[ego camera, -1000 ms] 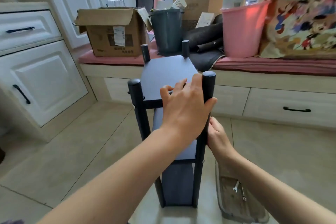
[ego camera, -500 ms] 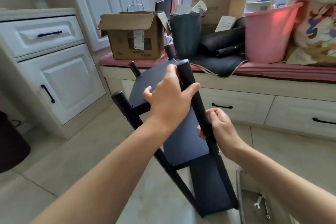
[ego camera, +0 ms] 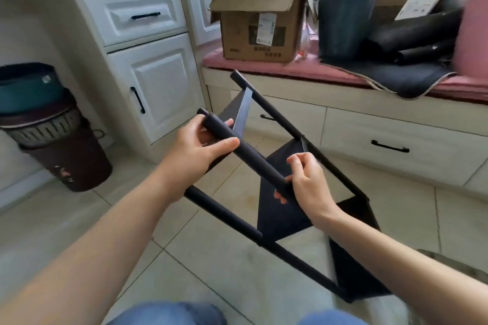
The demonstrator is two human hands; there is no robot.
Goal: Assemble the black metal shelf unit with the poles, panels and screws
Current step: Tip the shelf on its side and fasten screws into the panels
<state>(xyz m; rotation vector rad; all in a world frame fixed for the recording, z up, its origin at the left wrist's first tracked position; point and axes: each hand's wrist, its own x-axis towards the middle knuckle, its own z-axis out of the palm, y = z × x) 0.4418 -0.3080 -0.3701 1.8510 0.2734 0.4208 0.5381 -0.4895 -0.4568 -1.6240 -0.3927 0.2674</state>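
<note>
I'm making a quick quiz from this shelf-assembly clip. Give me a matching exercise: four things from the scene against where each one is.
Things:
1. cardboard box
2. left hand
3. right hand
4. stacked baskets

Places:
A. lower on the near pole
B. on the floor beside the white cabinet
C. near the pole's upper end
D. on the pink-cushioned bench

Pairs: 1-D, 2-C, 3-A, 4-B

Head camera looks forward-down, close over hands.

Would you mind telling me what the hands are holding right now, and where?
Both grip one pole of the tilted black shelf unit: left hand near its top end, right hand lower down.
</note>
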